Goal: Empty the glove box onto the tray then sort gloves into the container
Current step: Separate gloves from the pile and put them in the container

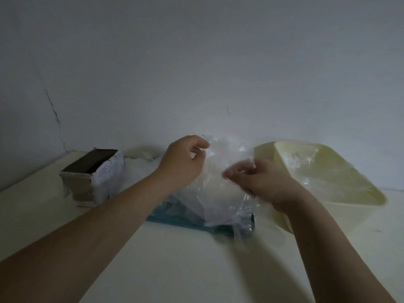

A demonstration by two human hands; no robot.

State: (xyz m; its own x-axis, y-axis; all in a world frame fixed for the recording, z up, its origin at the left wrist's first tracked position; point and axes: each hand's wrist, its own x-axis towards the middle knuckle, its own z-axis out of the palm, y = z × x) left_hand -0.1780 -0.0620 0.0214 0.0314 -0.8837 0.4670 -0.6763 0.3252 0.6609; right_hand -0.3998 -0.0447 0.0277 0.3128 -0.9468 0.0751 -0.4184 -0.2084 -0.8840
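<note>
From my feed, the room is dim: a bare grey-white wall [196,62] fills the upper half, with a thin dark crack [52,110] running down it at 10 o'clock. Below it lies a pale table [175,270]. Just under centre, my operator's left hand [181,162] pinches the top edge of a clear plastic glove [218,171] with curled fingers. The right hand [262,182] grips the same film from the 3 o'clock side. The glove hangs over a teal tray [175,217] that sits flat on the table. At 9 o'clock stands the cardboard glove box [94,178], its top open. At 3 o'clock the cream container [380,200] holds more clear gloves [317,171]; it looks tilted, though I cannot tell for sure.
</note>
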